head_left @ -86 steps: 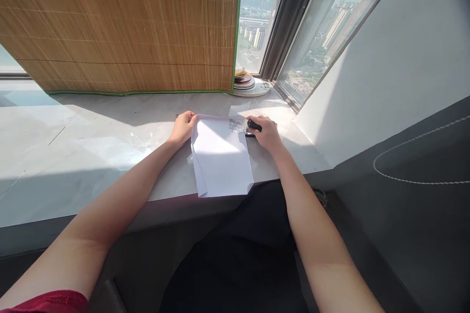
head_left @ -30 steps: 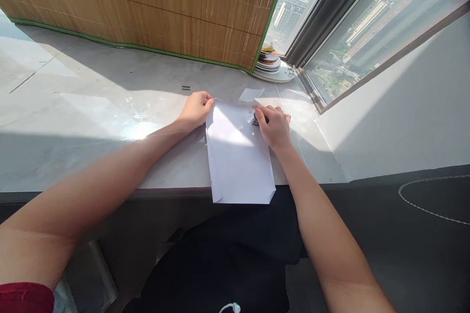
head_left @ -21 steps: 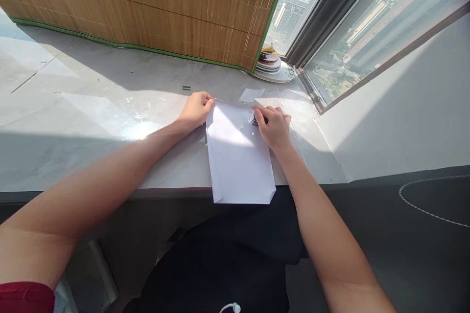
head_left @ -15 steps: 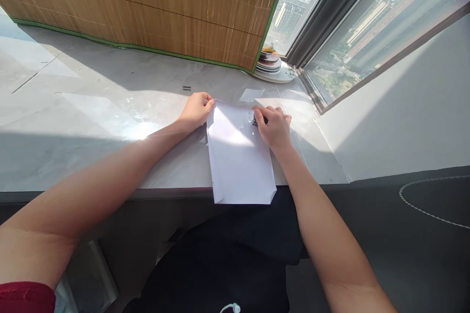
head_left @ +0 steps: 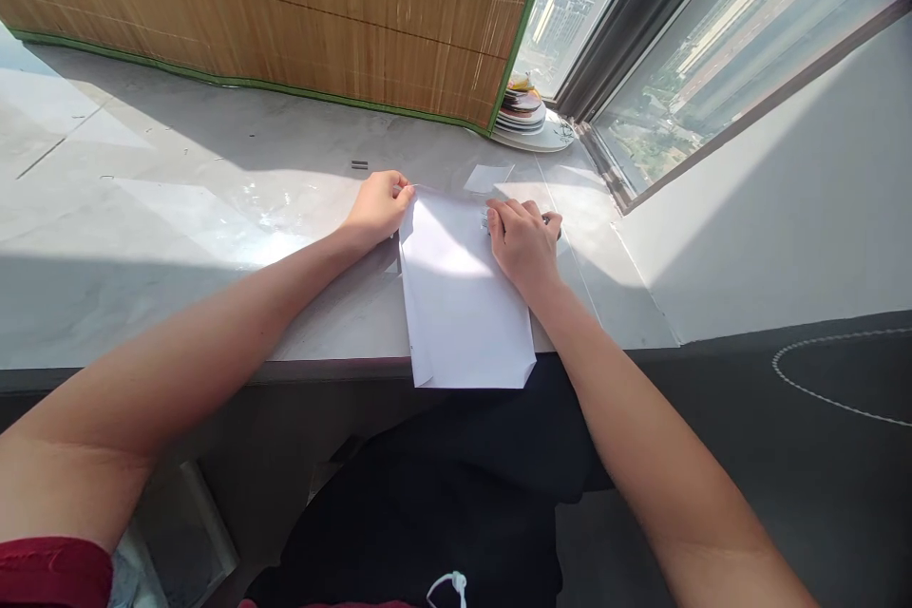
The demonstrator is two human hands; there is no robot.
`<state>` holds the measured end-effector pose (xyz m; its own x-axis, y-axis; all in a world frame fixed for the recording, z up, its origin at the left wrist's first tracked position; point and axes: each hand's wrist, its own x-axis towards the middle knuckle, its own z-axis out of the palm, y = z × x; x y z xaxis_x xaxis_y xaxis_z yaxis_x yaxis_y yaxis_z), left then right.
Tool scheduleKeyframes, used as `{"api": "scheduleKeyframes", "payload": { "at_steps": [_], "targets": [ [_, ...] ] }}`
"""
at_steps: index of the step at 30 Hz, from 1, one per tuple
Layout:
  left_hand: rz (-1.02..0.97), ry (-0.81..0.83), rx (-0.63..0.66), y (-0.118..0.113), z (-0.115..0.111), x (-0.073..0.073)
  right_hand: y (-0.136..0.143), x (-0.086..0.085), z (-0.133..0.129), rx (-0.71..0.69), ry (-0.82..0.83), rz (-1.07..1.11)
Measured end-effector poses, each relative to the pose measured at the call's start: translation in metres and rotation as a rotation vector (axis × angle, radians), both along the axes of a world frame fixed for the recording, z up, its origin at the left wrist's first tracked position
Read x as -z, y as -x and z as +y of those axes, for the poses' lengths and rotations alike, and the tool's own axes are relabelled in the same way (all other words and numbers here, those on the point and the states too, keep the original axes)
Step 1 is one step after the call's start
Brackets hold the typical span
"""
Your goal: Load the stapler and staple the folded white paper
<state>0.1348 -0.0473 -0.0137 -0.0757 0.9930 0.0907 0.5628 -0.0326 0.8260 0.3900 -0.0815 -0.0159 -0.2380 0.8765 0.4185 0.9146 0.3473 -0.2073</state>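
Note:
A white folded paper sheet or flat paper bag (head_left: 466, 304) lies on the counter, its lower end with folded corners hanging over the front edge. At its upper left corner, my left hand (head_left: 381, 206) is closed in a pinch on the paper. My right hand (head_left: 523, 242) is curled over the upper right corner. A small dark object (head_left: 552, 221) shows in part by its fingers; most of it is hidden, so its kind is unclear. Beneath the right fingertips there is a small printed mark on the paper.
Two short grey strips (head_left: 359, 164) lie beyond my left hand. A small white paper piece (head_left: 487, 178) rests behind the sheet. Stacked plates (head_left: 523, 119) stand in the corner by the window, beside a bamboo blind (head_left: 285, 9). A beaded cord (head_left: 776, 366) hangs at right.
My right hand has turned and closed further over the paper's corner, and the dark object now shows at its outer side. The left hand keeps its pinch; the view has shifted slightly.

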Motion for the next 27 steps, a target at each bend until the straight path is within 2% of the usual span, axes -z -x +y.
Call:
{"api": "scheduleKeyframes", "payload": {
  "at_steps": [4, 7, 11, 16, 18, 22, 27],
  "targets": [
    [0.020, -0.003, 0.004, 0.000, 0.000, -0.002, 0.008, 0.005, -0.002, -0.040, -0.010, -0.072],
    [0.035, -0.003, 0.015, 0.002, 0.001, -0.002, 0.006, 0.000, 0.000, -0.040, 0.007, -0.036],
    [0.082, -0.017, 0.021, 0.004, 0.003, -0.004, -0.017, -0.009, 0.007, -0.037, 0.054, 0.151],
    [0.102, -0.029, 0.015, 0.005, 0.004, -0.005, -0.044, -0.005, 0.016, -0.095, 0.097, 0.243],
    [0.092, -0.019, 0.022, 0.006, 0.004, -0.004, -0.046, -0.004, 0.022, -0.038, 0.051, 0.287],
    [0.098, 0.007, 0.028, 0.007, 0.005, -0.002, -0.051, -0.003, 0.030, 0.163, -0.025, 0.372],
    [0.157, -0.063, 0.033, 0.009, 0.006, -0.004, -0.060, 0.002, 0.028, 0.319, -0.080, 0.358]
  ]
}}
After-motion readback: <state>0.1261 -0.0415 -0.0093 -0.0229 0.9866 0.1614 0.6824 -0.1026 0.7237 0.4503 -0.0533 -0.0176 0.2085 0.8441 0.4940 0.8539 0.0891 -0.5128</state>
